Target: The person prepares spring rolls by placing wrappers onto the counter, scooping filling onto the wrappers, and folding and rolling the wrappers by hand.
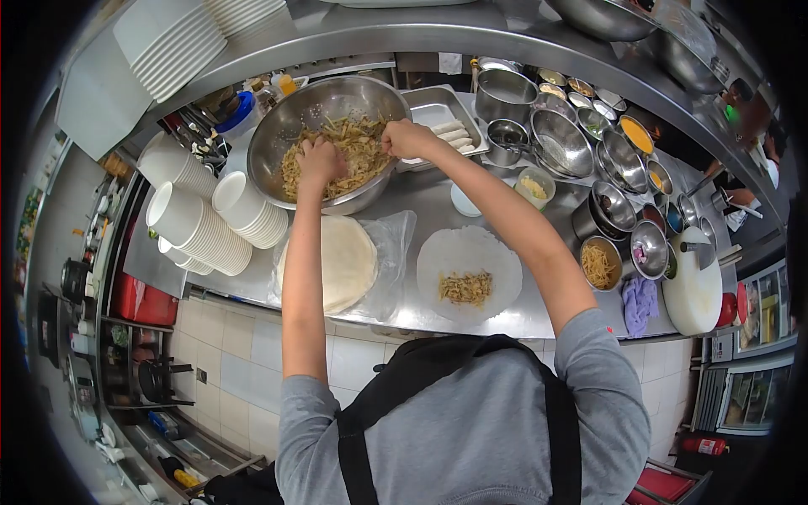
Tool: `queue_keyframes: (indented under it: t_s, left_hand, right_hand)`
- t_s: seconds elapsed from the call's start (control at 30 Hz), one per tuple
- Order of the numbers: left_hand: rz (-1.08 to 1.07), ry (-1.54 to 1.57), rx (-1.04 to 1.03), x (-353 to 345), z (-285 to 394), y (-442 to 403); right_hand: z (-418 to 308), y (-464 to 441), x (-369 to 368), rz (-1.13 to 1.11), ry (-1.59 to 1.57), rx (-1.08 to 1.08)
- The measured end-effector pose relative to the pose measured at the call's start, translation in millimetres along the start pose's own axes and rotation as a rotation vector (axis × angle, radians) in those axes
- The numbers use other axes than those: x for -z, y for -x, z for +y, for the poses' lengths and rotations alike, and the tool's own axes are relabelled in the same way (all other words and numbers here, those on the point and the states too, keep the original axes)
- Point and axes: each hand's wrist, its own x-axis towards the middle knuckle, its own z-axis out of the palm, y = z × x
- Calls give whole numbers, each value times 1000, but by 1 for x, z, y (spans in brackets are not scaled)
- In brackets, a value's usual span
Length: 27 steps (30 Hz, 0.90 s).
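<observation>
A large steel mixing bowl [269, 126] holds a heap of shredded, noodle-like filling [358, 135]. My left hand [322, 163] is down in this filling, its fingers curled into it and partly hidden. At the bowl's right rim, my right hand [406, 140] is closed with its fingers toward the inside; what it grips is hidden. Nearer me, a round thin wrapper [438, 248] lies on the steel counter with a small pile of filling [465, 289] on its lower part. A stack of round wrappers [345, 265] lies on a plastic bag beneath my left forearm.
Stacks of white paper bowls [198, 227] stand at left. Behind my right hand, a metal tray [433, 105] holds several white rolls [454, 135]. Steel pots and bowls [562, 143] crowd the right side, near a purple cloth [640, 305]. A steel shelf [404, 38] spans the back.
</observation>
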Motion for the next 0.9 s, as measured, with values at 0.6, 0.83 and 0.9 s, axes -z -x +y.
queue_keyframes:
  t_s: [0.6, 0.83, 0.9]
  left_hand:
    - [432, 301, -415, 35, 75, 58]
    - [166, 477, -663, -89, 159, 163]
    - [93, 498, -710, -121, 171, 186]
  right_hand:
    - [39, 129, 68, 143, -332, 87]
    - [73, 294, -17, 94, -20, -264]
    - [70, 318, -43, 11, 22, -409]
